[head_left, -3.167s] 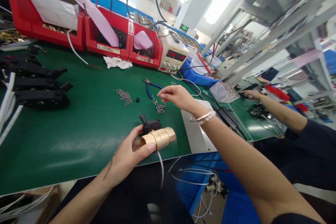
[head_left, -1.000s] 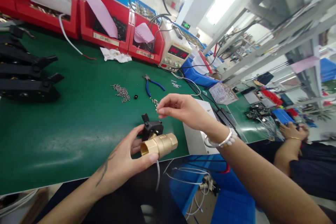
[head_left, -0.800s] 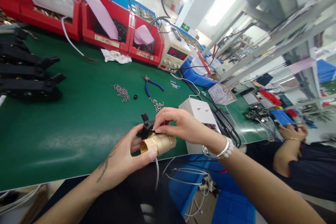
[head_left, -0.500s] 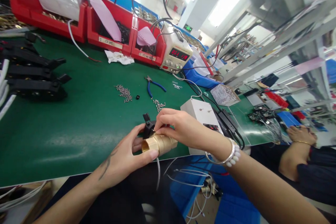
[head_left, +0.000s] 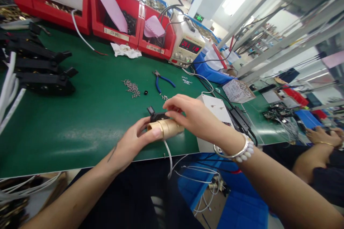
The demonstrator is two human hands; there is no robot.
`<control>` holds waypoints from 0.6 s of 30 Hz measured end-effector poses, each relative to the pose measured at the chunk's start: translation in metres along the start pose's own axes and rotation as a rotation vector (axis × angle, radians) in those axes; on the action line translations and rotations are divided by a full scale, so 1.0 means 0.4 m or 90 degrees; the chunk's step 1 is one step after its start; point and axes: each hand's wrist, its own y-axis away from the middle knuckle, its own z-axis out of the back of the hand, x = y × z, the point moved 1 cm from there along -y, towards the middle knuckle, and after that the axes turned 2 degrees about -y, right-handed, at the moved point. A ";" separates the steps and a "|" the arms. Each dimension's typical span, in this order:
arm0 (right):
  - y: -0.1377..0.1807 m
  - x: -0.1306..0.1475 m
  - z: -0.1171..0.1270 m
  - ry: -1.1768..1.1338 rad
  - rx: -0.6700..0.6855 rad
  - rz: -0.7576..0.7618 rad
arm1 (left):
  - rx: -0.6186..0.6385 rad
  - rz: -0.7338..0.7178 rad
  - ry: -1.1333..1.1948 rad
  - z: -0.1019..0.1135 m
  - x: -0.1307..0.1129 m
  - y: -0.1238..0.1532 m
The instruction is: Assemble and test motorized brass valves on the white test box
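My left hand [head_left: 130,145] is closed around a brass valve body [head_left: 172,129], its thumb across the near side of the open end. A black plastic housing [head_left: 156,116] with a small upright tab sits against the valve's far side, and a white cable [head_left: 168,154] hangs below. Over the housing's right part, my right hand [head_left: 192,114] has thumb and fingers pinched together; whatever is between the fingertips is hidden. Beyond the hands lie small screws [head_left: 131,88] in a pile, a few more screws [head_left: 164,97], a black ring [head_left: 146,92] and blue-handled cutters [head_left: 158,81].
Red bins [head_left: 115,25] line the back beside a power supply [head_left: 188,44] with a lit display. At left lie several black housings [head_left: 45,82] with white cables. A grey box [head_left: 215,109] stands close to my right forearm. Another person's hands [head_left: 324,136] are at far right.
The view has shifted, moving the bench right and slightly up. The valve has turned a little in my left hand, and my right fingertips have lifted from the brass toward the black housing.
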 end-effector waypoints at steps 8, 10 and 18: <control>0.160 0.039 -0.006 -0.095 -0.077 -0.215 | -0.069 -0.094 0.153 0.003 -0.006 -0.007; 0.226 0.028 -0.033 -0.155 0.099 -0.310 | -0.088 -0.117 0.166 0.004 -0.008 -0.003; 0.470 -0.065 -0.305 -0.255 0.273 -0.598 | -0.083 -0.125 0.141 -0.003 -0.012 0.001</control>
